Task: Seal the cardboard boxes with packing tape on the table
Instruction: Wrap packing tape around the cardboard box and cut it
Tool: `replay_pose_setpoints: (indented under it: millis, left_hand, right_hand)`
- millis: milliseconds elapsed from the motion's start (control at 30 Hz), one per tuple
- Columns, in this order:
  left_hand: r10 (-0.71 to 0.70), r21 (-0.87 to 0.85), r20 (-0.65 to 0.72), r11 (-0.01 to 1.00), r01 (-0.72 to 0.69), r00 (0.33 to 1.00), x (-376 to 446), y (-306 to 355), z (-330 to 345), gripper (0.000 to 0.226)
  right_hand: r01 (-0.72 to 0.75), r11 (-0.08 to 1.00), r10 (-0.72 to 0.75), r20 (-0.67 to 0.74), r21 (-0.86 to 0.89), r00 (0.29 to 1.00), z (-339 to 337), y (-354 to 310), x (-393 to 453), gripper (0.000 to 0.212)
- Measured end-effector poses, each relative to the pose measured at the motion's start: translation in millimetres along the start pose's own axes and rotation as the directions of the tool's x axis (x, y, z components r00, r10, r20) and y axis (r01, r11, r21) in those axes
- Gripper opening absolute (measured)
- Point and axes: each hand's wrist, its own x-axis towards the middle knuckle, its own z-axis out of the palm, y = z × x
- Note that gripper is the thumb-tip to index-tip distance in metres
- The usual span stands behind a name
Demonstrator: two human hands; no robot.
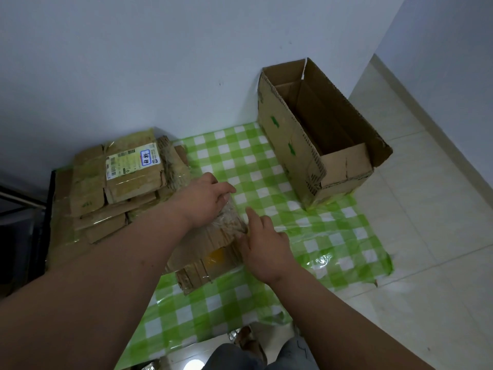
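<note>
A small flat cardboard box [205, 252] lies on the table covered with a green-and-white checked cloth [266, 166], with clear packing tape wrinkled over its far end. My left hand [205, 198] lies on top of that far end, fingers curled over the taped edge. My right hand [262, 244] rests against the box's right side, index finger stretched out along the tape. No tape roll is in sight.
A stack of flattened, taped cardboard boxes [117, 180] with a shipping label sits at the left, against the wall. A large open cardboard box [314, 134] stands at the table's far right corner. Tiled floor [426, 236] lies to the right.
</note>
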Motion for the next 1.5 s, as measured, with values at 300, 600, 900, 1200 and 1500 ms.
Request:
replay_pose_setpoints:
  millis: [300, 600, 900, 1200, 1500]
  left_hand:
    - [0.012, -0.033, 0.045, 0.999, -0.011, 0.999, -3.9, -4.7, -2.2, 0.030]
    - [-0.034, -0.032, 0.099, 0.999, 0.037, 0.994, 3.1, 6.0, -5.7, 0.027]
    - [-0.077, 0.053, 0.082, 0.996, 0.073, 0.994, 0.6, 5.3, 1.0, 0.047]
    - [-0.250, 0.131, -0.090, 0.957, 0.260, 0.964, -13.7, 19.3, 3.6, 0.055]
    - [-0.221, 0.097, -0.375, 0.957, 0.275, 0.900, -36.2, 48.4, 12.9, 0.051]
  right_hand:
    - [-0.037, 0.996, 0.028, 0.105, 0.076, 0.994, -1.3, -4.2, 13.7, 0.036]
    - [0.057, 0.998, -0.060, 0.073, 0.035, 0.996, -3.6, 16.7, -1.8, 0.041]
    - [-0.022, 0.998, 0.035, 0.254, -0.054, 0.967, -12.6, 11.2, 7.9, 0.046]
    - [-0.173, 0.857, 0.055, 0.248, 0.485, 0.967, -5.8, 26.2, -14.8, 0.082]
    - [-0.174, 0.814, 0.016, 0.277, 0.555, 0.961, -7.5, 46.1, -19.3, 0.022]
